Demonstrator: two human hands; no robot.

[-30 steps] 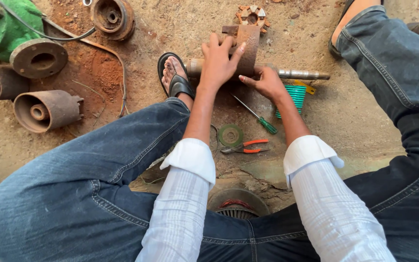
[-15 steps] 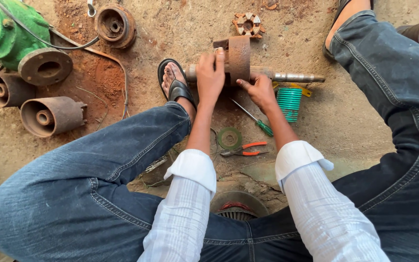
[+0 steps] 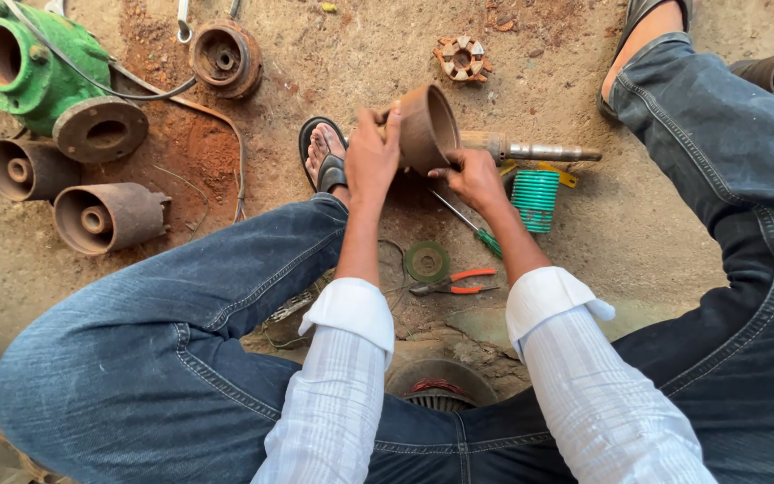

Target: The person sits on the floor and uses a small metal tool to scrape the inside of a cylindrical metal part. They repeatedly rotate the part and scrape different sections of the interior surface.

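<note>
A rusty brown cup-shaped metal casing [image 3: 427, 125] is held up off the ground, its open mouth tilted to the right. My left hand [image 3: 371, 154] grips its left rim and my right hand [image 3: 475, 177] holds its lower right edge. Behind it a steel shaft [image 3: 539, 151] lies on the dirt, pointing right. A small rusty impeller [image 3: 462, 57] lies farther back. My left foot in a black sandal [image 3: 322, 154] rests just left of my left hand.
A green-handled screwdriver [image 3: 474, 227], orange-handled pliers [image 3: 452, 283], a green tape roll [image 3: 426, 261] and a green coil [image 3: 535, 199] lie near my hands. Rusty casings [image 3: 107, 216] [image 3: 226, 57] and a green pump body [image 3: 20, 67] sit at left. A motor stator [image 3: 441, 389] sits between my knees.
Both hands have lifted the cup-shaped casing off the shaft and turned its open mouth to the right. The view has shifted slightly.
</note>
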